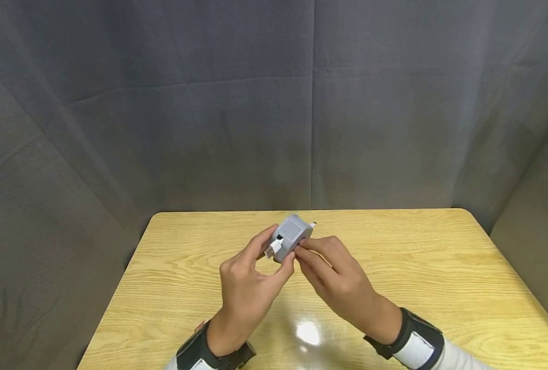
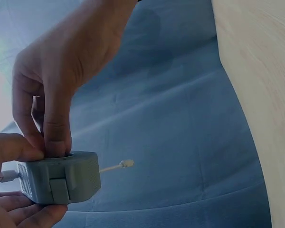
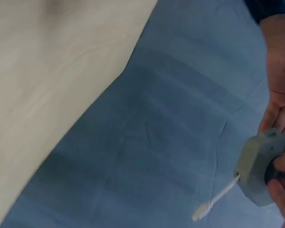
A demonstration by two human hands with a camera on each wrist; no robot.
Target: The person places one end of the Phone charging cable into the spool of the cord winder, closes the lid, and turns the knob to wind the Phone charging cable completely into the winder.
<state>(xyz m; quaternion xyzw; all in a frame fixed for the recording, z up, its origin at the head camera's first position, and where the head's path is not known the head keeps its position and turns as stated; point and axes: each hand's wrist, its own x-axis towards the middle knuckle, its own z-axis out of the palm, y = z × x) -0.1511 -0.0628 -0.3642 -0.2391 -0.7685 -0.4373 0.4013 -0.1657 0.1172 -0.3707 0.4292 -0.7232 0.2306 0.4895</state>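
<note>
A grey faceted cable winder (image 1: 293, 229) is held up over the table between both hands. My left hand (image 1: 250, 285) grips it by its edges, thumb on the near side and fingers on the far side. From its left side sticks a white USB plug (image 1: 274, 248). On the opposite side a short white cable ends in a small plug (image 2: 127, 163). My right hand (image 1: 343, 280) has its thumb and fingertips pinched at the dark round knob (image 3: 272, 172) in the winder's face. Those fingers partly cover the knob.
A light wood-grain table (image 1: 176, 288) with rounded corners lies below the hands. Grey cloth (image 1: 237, 139) hangs behind it and at both sides. Each wrist wears a black strap (image 1: 421, 339).
</note>
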